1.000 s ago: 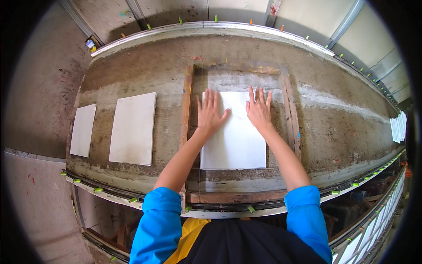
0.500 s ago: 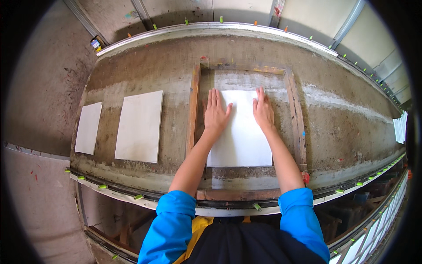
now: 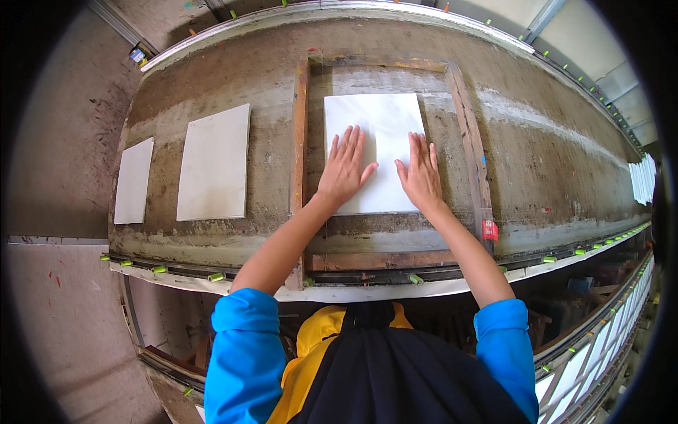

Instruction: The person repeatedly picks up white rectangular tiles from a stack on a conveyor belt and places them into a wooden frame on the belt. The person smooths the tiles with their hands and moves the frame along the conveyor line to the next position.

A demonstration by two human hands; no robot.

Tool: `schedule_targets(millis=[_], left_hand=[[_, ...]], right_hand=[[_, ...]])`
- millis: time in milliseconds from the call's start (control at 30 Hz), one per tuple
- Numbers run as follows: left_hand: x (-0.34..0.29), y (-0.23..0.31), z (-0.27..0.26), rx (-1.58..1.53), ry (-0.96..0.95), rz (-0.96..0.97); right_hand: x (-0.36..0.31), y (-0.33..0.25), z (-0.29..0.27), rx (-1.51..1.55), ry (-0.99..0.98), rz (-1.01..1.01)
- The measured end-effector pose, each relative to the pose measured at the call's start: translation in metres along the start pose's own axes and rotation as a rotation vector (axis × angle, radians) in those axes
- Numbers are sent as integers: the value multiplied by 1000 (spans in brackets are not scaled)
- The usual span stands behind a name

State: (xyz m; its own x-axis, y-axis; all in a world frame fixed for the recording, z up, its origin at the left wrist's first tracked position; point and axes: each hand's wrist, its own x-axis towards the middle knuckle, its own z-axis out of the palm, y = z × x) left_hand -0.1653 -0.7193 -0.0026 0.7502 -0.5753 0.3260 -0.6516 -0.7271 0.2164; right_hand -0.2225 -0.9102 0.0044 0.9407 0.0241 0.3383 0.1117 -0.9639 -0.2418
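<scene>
A white sheet [image 3: 373, 113] lies flat on a long, stained table, inside a worn wooden frame [image 3: 301, 134]. On the lower left part of the sheet rests my left hand [image 3: 345, 167], palm down with its fingers stretched out. My right hand [image 3: 422, 174] lies likewise over the sheet's lower right edge, fingers straight and thumb apart. Neither hand grips anything. Whether a clear mesh spans the frame between my hands and the sheet, I cannot tell.
Two more white sheets, a larger one [image 3: 214, 164] and a smaller one [image 3: 134, 182], lie left of the frame. At the table's far right end sits a stack of white sheets [image 3: 642, 180]. Small green pegs [image 3: 415, 279] line the near rail. A red tag [image 3: 489, 230] marks the frame's lower right corner.
Both hands have slid toward me, from the sheet's far corners to its nearer half. My view has tilted, so the table appears higher. The sheet stays within the frame.
</scene>
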Motion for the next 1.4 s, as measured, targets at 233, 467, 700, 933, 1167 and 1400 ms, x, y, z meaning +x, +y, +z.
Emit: schedule_targets(millis=[233,467,700,933,1167,1400], left_hand=[[-31,49,-14,-20,-144,67],[-26,46,-12,-78,-106,-21],[-29,15,-59,-324,37,-245],[-49,-49,-78,-424,63,-658],[-52,-54,-54,-487,9,-700],[-30,-43,-97,-478,119,-639]], right_hand=[[-22,-16,-11,-2,-151,-122],[-16,-11,-6,14,-76,-126],[-15,25,-80,65,-137,43],[-42,113,-87,-113,-5,487],[-27,109,-70,24,-205,650],[-2,115,-99,26,-71,554]])
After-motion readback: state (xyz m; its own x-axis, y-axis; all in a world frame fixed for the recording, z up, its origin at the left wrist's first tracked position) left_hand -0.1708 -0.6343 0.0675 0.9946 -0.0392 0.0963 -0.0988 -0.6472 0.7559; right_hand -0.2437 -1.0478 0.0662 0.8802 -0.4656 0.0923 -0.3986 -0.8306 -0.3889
